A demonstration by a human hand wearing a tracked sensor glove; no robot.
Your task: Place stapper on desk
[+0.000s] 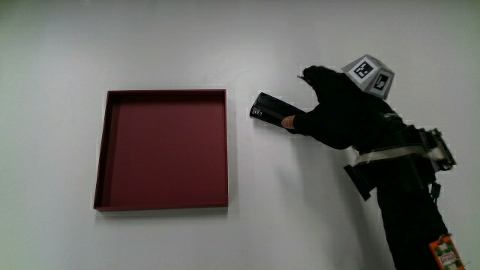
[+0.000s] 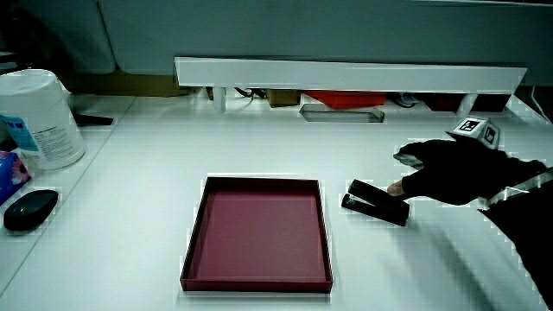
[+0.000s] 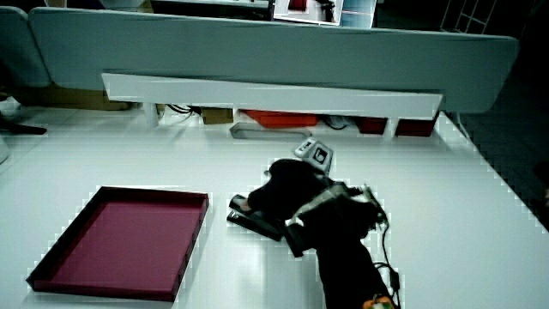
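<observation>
The white table point(image 1: 150, 45) fills the main view. On it sits the dark red tray point(image 1: 165, 148), square, shallow, nothing inside it; both side views show it too point(image 2: 259, 235) point(image 3: 116, 240). Along the table's edge farthest from the person runs a low white partition point(image 2: 346, 76), seen again in a side view point(image 3: 266, 94).

Next down in size: a white tub of wipes point(image 2: 39, 117) stands near the table's edge in a side view, and a black computer mouse point(image 2: 30, 209) lies nearer to the person than the tub.

Now the hand point(image 1: 341, 112) in its black glove, with the patterned cube point(image 1: 369, 75) on its back. It lies low at the table, just beside the tray. The thumb and fingers are closed on 1 end of the black stapler point(image 1: 271, 111), and 1 finger points away over the table.

The stapler lies flat on the table, between the tray and the hand, its free end close to the tray's wall but apart from it. In both side views point(image 2: 376, 203) point(image 3: 253, 216) it rests on the tabletop, outside the tray.
</observation>
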